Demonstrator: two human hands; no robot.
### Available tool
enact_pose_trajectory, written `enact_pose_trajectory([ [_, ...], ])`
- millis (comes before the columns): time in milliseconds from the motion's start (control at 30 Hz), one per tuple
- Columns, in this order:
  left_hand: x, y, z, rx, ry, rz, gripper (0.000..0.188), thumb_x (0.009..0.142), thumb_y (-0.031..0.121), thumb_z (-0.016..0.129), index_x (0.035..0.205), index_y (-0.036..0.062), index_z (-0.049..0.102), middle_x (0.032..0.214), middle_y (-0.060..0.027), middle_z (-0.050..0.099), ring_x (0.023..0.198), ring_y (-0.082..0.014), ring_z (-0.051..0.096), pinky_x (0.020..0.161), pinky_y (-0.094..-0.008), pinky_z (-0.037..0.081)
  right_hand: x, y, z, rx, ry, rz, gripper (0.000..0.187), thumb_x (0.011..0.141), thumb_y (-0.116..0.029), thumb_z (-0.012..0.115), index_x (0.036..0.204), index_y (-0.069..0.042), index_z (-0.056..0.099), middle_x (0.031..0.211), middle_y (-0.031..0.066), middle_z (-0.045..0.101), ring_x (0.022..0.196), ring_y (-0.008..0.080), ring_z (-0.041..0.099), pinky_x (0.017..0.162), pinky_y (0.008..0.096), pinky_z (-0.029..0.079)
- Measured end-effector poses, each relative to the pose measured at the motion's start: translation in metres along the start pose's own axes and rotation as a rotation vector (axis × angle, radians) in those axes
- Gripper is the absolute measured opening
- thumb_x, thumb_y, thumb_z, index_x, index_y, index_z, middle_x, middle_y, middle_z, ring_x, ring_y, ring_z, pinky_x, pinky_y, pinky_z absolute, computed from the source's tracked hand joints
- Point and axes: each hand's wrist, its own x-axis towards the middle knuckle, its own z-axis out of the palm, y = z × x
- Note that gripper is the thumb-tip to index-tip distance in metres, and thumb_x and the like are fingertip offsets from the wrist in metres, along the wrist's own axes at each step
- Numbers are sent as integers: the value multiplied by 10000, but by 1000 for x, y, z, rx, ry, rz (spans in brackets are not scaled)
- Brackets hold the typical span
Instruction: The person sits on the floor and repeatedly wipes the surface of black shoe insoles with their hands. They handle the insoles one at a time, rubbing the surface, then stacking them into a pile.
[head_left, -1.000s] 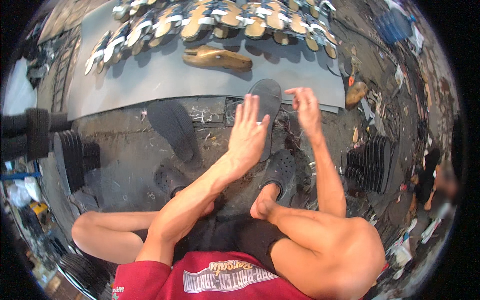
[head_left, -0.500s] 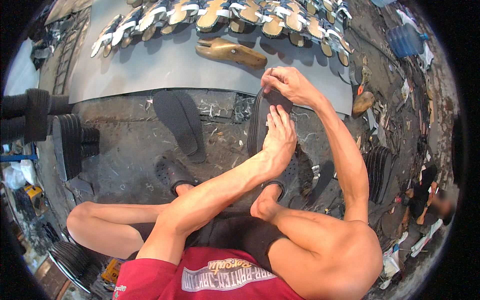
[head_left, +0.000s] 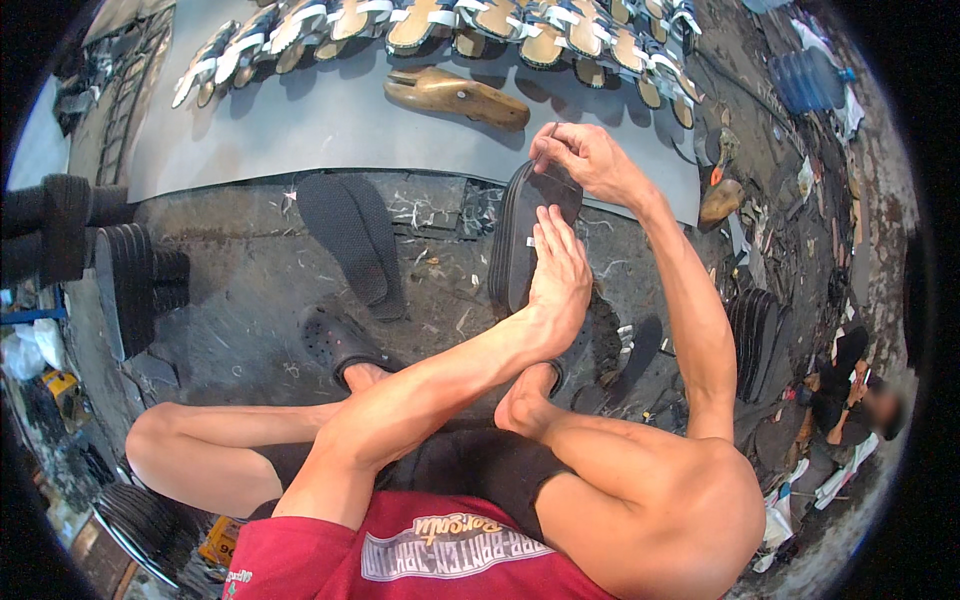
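A stack of black shoe soles (head_left: 515, 235) lies on the ground before my right foot. My left hand (head_left: 562, 265) rests along the right side of the top sole, fingers stretched out and flat. At the stack's far end my right hand (head_left: 590, 160) pinches a thin, dark, stick-like tool (head_left: 544, 152), its tip close to the toe edge of the top sole. The tool's exact kind is too small to make out. To the left, two textured black soles (head_left: 345, 240) overlap on the ground.
Rows of sandals (head_left: 420, 25) and a wooden shoe last (head_left: 455, 98) lie on a grey sheet (head_left: 260, 140) at the far side. More sole stacks stand left (head_left: 125, 290) and right (head_left: 752, 335). A second last (head_left: 720, 205) and a blue water jug (head_left: 808, 80) are at right.
My right hand has moved slightly away and to the right along the toe end. My left hand has shifted a little on the top sole, and a small pale mark now shows beside its fingers.
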Motion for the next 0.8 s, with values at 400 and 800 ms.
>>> enact_pose_trajectory([
  [400,1,-1,-2,-2,-14,3,651,1044,232,580,1570,-146,522,1678,-444,385,1548,-653,375,1291,-651,355,2,2,7,24,25,-6,351,1169,-285,583,1068,4,755,927,91,812,909,177,794,871,362,596],
  [800,-2,-14,-2,-141,76,31,519,1051,158,538,1433,-190,583,1608,-472,443,1523,-614,443,1282,-618,384,4,-4,14,-32,-28,10,358,1145,-299,577,1050,-4,756,893,103,808,891,233,772,856,388,582],
])
